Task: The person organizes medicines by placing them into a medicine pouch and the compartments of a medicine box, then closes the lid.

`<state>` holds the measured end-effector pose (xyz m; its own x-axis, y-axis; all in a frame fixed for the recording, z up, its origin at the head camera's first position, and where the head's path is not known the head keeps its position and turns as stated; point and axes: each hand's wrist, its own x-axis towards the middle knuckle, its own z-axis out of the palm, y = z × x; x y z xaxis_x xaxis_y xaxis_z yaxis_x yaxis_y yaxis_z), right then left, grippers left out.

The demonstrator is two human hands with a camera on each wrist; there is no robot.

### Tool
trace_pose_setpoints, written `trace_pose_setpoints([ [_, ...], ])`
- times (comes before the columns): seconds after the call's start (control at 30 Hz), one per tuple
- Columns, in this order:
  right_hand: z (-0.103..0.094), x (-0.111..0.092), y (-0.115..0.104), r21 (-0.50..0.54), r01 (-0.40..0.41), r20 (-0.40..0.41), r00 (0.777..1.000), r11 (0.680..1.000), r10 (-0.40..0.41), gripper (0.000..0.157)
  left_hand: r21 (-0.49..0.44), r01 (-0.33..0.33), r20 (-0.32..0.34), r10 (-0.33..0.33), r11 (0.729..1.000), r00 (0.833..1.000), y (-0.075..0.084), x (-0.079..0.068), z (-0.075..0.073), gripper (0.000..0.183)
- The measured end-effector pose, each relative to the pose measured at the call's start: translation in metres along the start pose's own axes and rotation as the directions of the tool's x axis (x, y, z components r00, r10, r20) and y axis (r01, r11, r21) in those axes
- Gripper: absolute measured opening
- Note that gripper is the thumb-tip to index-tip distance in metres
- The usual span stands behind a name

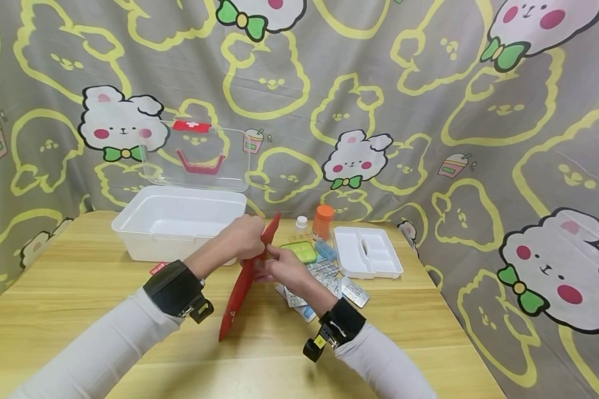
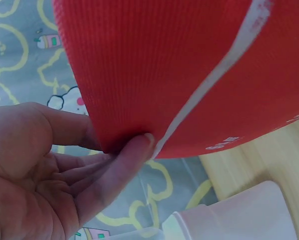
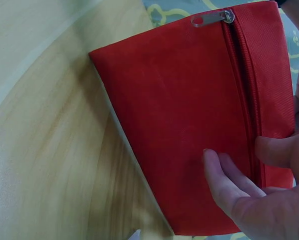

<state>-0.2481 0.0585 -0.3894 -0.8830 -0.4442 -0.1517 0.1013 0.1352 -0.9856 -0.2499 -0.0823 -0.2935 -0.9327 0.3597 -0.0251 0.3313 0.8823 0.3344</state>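
A flat red zip pouch [image 1: 239,296] stands on edge above the table. My left hand [image 1: 243,237] grips it near an upper corner, the thumb on a face with a pale stripe in the left wrist view. My right hand [image 3: 262,200] is at the opposite face, its thumb on the zip [image 3: 247,100] and its fingertips against the red fabric beside it. The metal zip pull [image 3: 212,19] sits at the far end of the zip from my right hand.
A white box [image 1: 179,249] with its clear lid [image 1: 199,180] raised stands back left. Right of the pouch lie blister packs [image 1: 324,277], a green pill case [image 1: 301,252], an orange bottle [image 1: 322,224], a small white-capped bottle [image 1: 301,224] and a white divided tray [image 1: 366,252].
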Motion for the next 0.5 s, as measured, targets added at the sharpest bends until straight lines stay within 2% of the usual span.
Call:
trace_pose_setpoints([
  [0.13, -0.002, 0.000, 0.002, 0.009, -0.019, 0.002, 1.000, 1.000, 0.019, 0.056, -0.020, -0.007, 0.032, 0.008, 1.000, 0.999, -0.002, 0.001, 0.003, 0.011],
  [0.27, -0.007, 0.000, 0.004, 0.064, -0.035, 0.013, 0.999, 0.997, 0.034, 0.059, -0.067, -0.019, 0.047, 0.022, 0.998, 0.999, -0.004, 0.003, 0.006, 0.016],
  [0.37, -0.011, 0.000, 0.006, 0.096, -0.043, 0.026, 0.999, 0.994, 0.041, 0.061, -0.090, -0.048, 0.062, 0.054, 0.995, 0.997, -0.006, 0.003, 0.008, 0.018],
  [0.5, -0.014, 0.001, 0.008, 0.097, -0.033, 0.028, 0.999, 0.995, 0.030, 0.059, -0.156, -0.056, 0.100, 0.072, 0.986, 0.992, -0.008, 0.004, 0.009, 0.017],
])
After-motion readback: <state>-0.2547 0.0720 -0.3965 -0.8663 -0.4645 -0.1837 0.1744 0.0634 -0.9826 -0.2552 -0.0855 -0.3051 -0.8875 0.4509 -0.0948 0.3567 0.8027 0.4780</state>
